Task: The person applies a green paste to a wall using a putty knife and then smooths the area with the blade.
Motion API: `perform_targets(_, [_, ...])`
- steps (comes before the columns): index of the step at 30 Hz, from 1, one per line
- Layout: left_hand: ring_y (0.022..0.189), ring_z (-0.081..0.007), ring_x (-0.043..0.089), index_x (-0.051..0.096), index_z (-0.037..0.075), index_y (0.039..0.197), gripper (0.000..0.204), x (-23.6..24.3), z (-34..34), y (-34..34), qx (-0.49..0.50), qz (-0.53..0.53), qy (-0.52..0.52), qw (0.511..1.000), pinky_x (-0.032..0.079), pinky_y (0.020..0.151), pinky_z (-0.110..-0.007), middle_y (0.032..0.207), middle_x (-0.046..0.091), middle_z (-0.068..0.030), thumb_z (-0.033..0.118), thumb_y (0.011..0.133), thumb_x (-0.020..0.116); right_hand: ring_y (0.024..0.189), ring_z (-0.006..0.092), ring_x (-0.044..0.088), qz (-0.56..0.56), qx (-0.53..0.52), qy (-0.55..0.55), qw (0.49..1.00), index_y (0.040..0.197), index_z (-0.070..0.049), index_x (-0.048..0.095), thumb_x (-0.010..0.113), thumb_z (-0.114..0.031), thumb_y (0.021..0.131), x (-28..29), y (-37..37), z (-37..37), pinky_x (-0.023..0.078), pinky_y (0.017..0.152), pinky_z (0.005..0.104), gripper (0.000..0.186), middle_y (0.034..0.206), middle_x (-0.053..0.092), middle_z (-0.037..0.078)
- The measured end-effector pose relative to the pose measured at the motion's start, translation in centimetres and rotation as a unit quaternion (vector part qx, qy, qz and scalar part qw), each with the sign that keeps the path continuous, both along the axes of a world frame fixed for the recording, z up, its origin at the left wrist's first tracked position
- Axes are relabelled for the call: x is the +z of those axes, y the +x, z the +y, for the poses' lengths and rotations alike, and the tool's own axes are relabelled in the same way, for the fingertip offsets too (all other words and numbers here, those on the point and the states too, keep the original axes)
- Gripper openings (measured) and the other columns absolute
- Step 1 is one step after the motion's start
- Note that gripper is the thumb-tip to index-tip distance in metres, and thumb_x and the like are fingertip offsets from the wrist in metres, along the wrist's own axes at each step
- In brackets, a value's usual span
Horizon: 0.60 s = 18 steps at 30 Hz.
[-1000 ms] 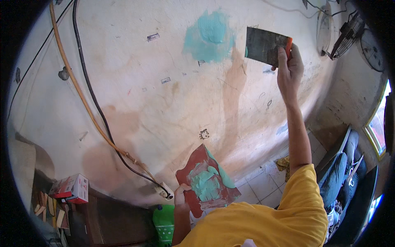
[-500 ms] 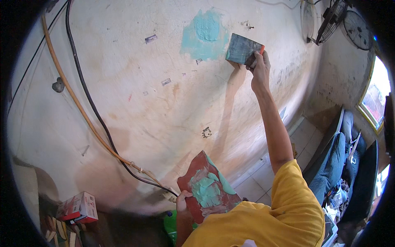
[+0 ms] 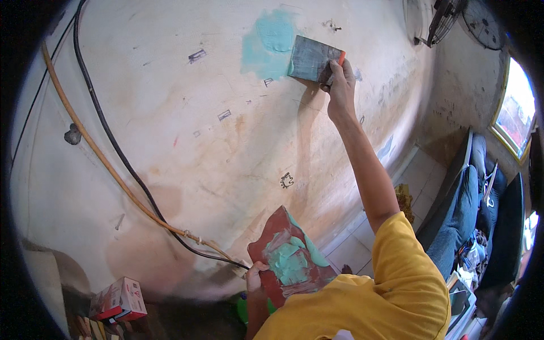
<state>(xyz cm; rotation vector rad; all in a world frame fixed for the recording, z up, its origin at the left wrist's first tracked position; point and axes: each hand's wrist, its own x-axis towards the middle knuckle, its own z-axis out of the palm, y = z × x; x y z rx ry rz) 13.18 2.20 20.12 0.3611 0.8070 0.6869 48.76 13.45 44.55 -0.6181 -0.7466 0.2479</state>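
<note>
My right hand (image 3: 341, 90) is raised against the wall, its fingers wrapped round the orange-edged end of a wide grey putty knife (image 3: 315, 60). The blade's left edge lies at the right border of a turquoise putty patch (image 3: 256, 56) on the wall. Lower down, close to my body, my left hand (image 3: 256, 276) grips the left edge of a reddish-brown board (image 3: 276, 222). Turquoise putty (image 3: 288, 262) is heaped in the board's middle and streaked along its right edge. My yellow sleeve covers the board's lower part.
A black cable (image 3: 122, 144) and an orange hose (image 3: 105, 139) run down the stained wall (image 3: 170, 130) at left. Below stands a red-and-white box (image 3: 119, 300). At right are a dark blue sofa (image 3: 456, 209), a window (image 3: 514, 107) and a wall fan (image 3: 447, 21).
My right hand has brought the putty knife a little left, closer against the turquoise patch. My left hand keeps its hold on the board. The whole view has shifted slightly.
</note>
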Motion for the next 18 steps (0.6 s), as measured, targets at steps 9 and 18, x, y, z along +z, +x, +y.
perform_targets(9, [0.077, -0.0237, 0.059, 0.059, 0.001, 0.081, 0.019, 1.4, -0.3, 0.6, 0.033, 0.066, 0.074, 0.994, 0.048, 0.075, -0.035, 0.085, 0.062, -0.0106, 0.010, 0.067, 0.050, 0.064, 0.0046, 0.044, 0.010, 0.013, 0.033, 0.999, 0.096, -0.012, 0.051, 0.046, -0.022, 0.089, -0.2, -0.9, -1.1, 0.035, 0.052, 0.0206, 0.013, 0.077, 0.050, -0.003])
perform_targets(18, [0.087, -0.0265, 0.058, 0.057, -0.001, 0.094, 0.030, -2.0, 0.5, -0.1, 0.009, -0.126, 0.016, 0.992, 0.045, 0.083, -0.038, 0.094, 0.061, -0.0132, 0.012, 0.068, 0.048, 0.061, 0.0033, 0.042, -0.053, -0.014, 0.012, 0.998, 0.092, -0.011, 0.052, 0.046, -0.021, 0.088, -0.2, 1.2, -1.2, 0.034, 0.054, 0.0201, 0.013, 0.073, 0.049, -0.004])
